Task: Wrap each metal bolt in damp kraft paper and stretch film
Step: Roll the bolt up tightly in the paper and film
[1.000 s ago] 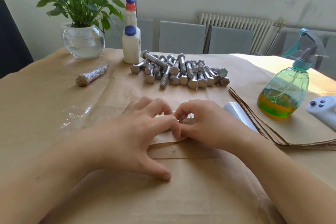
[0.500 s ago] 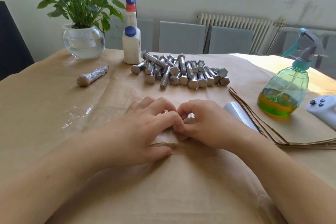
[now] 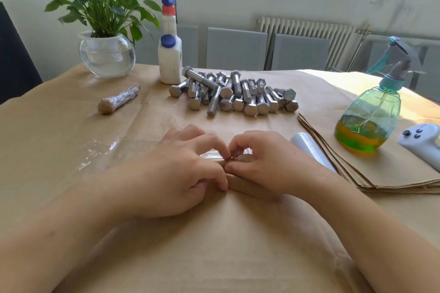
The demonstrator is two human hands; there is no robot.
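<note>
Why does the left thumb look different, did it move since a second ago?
Yes. The left hand has pulled its thumb up from the bare paper nearer the person to the paper roll, toward the bolt pile.

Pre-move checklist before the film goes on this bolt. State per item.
1. Paper roll closed around the bolt: cannot tell, hands cover most of it.
2. Left hand gripping the roll: ok, fingers curled on it.
3. Right hand gripping the roll: ok, fingertips pinch its top edge.
4. Film roll near: ok, lies just right of the right hand.
5. Loose film sheet ready: ok, lies flat left of the left hand.
6. Paper damp: cannot tell; spray bottle stands at the right.
</note>
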